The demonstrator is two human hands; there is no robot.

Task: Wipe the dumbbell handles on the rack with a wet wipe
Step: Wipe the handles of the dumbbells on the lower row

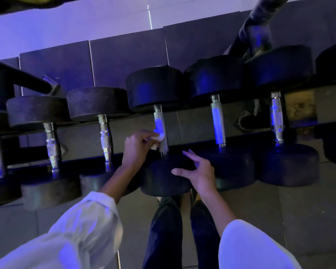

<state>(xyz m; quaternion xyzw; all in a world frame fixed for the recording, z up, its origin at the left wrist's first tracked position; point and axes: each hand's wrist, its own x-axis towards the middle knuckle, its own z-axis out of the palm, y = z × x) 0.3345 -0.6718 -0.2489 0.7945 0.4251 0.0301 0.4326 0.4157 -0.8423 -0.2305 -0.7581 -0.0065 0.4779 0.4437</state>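
Note:
Several black dumbbells lie side by side on a dark rack (pixel 192 140), their metal handles pointing away from me. My left hand (pixel 136 147) is shut on a small white wet wipe (pixel 159 137) and presses it against the lower left side of the middle dumbbell's handle (pixel 160 125). My right hand (pixel 199 169) hovers open over that dumbbell's near black head (pixel 163 177), fingers spread, holding nothing. More handles show to the left (pixel 106 139) and right (pixel 217 123).
A thick dark bar (pixel 17 76) juts in from the upper left, and another dark piece of equipment (pixel 254 30) leans in at the upper right. Grey floor tiles and my dark-trousered legs (pixel 180 233) lie below the rack. Blue light tints everything.

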